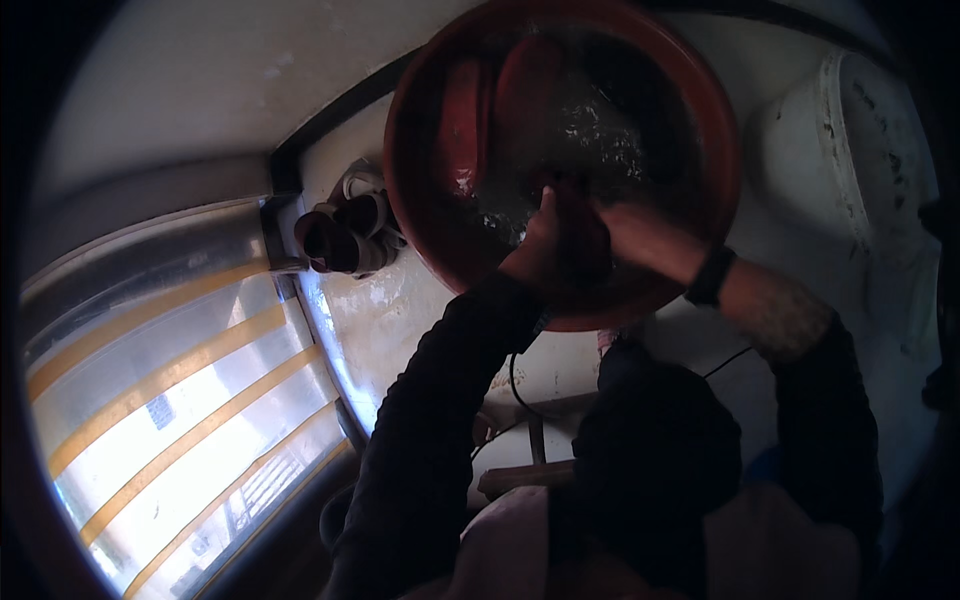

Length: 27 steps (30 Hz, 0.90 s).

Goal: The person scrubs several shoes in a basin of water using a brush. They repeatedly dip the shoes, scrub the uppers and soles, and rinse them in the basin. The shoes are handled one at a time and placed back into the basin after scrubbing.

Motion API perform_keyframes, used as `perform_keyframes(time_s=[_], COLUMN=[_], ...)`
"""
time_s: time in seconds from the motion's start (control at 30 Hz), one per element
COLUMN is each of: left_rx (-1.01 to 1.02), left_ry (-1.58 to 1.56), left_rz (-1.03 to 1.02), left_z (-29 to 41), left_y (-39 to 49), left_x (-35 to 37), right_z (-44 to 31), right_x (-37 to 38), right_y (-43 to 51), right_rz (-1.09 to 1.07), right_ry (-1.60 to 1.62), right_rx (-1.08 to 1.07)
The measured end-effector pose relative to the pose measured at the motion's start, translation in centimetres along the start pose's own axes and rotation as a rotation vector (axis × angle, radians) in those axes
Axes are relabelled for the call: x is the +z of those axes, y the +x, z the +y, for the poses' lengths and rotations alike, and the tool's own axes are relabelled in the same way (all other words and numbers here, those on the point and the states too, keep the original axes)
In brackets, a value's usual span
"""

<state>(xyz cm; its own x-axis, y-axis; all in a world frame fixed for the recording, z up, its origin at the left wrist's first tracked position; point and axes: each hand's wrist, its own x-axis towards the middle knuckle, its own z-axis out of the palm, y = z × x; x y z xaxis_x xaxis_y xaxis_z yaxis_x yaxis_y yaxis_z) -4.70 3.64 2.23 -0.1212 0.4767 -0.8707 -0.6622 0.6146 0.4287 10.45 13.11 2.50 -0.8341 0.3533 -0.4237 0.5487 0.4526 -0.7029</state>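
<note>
A round reddish-brown plastic basin (718, 135) holds dark, rippling water. My left hand (536, 236) grips a dark red item (586, 236), possibly a shoe, with the thumb uppermost near the water. Against the item's other side lies my right hand (626, 225), blurred; its fingers are hidden, and a black band circles the wrist. Two long red objects (459, 124), shaped like shoes or soles, sit side by side in the water at the basin's far left. Something dark, too dim to make out, is at the far right inside the basin.
Shoes (352, 236) are clustered on the pale floor left of the basin. A dirty white bucket (832, 150) lies at the right. Translucent sheeting with yellow bands (180, 352) covers a bright opening at left. A thin black cable (517, 386) runs below the basin.
</note>
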Motion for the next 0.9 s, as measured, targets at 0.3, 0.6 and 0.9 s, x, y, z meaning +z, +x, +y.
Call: perform_keyframes(time_s=[0.3,0.6,0.9], left_rx=[-0.046,0.037,0.134], left_ry=[-0.022,-0.021,0.316], left_rz=[-0.04,-0.145,0.105], left_z=[-3.7,-2.4,0.2], left_y=[2.0,2.3,0.2], left_x=[-1.5,-7.4,-8.3], right_z=[-4.1,-2.8,-4.8], right_x=[-2.0,-1.5,-1.4], right_y=[-0.2,-2.3,-1.8], right_rz=[-0.085,-0.354,-0.367], right_ry=[0.709,0.04,0.048], right_rx=[0.177,-0.023,0.078])
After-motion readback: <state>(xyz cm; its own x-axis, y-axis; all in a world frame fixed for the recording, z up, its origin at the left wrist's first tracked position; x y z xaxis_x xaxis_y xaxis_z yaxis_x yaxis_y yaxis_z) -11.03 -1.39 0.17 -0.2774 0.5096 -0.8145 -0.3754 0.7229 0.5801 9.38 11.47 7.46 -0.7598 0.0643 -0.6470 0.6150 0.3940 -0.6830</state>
